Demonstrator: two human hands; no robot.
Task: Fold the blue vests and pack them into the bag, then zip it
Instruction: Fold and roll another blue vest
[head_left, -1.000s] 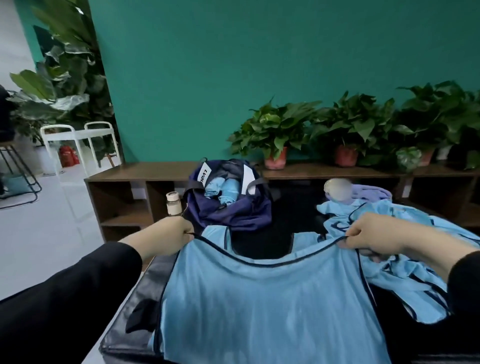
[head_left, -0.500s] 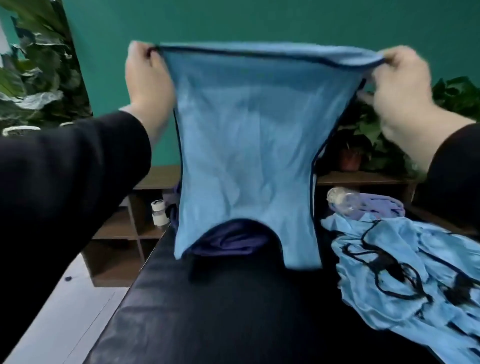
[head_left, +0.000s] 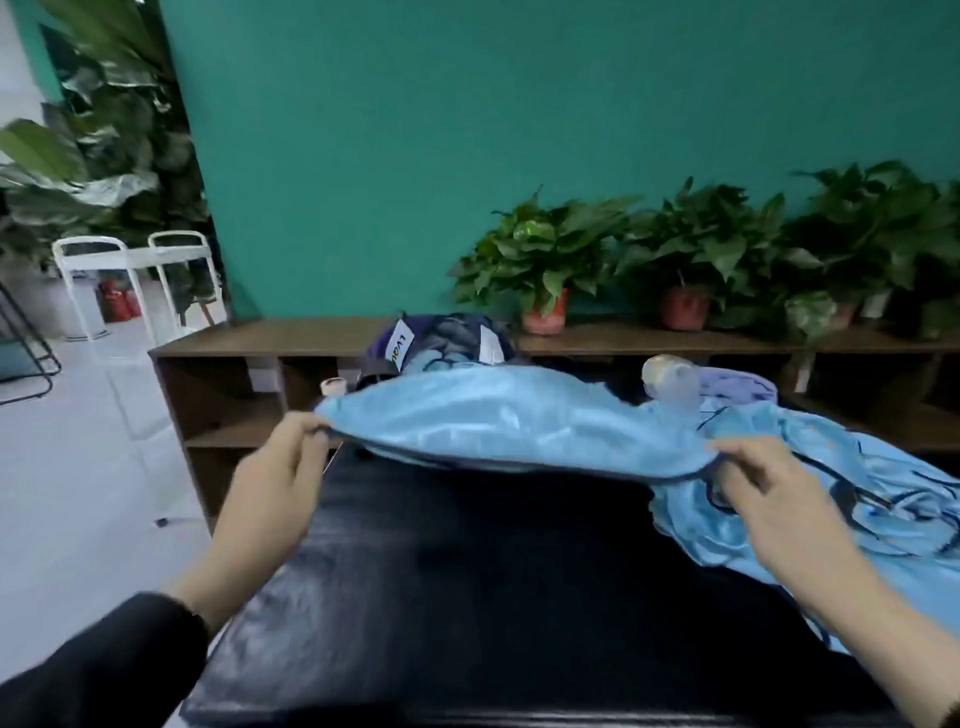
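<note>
Vest being lowered onto the bench (head_left: 467, 597) for folding.

The blue vest (head_left: 498, 421), held high a moment ago, is now billowing flat above the bench's far edge, before the bag (head_left: 441, 343); left hand (head_left: 270, 493) and right hand (head_left: 779, 499) are pinching its near corners.

A light-blue dark-trimmed fabric vest (head_left: 498, 421) billows flat in the air; more crumpled vests (head_left: 841, 499) lie right; the navy bag (head_left: 441, 345) stands open behind.

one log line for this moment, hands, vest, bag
left hand: grips vest edge | right hand: grips other edge | vest: airborne over table | bag: open, unzipped
</note>
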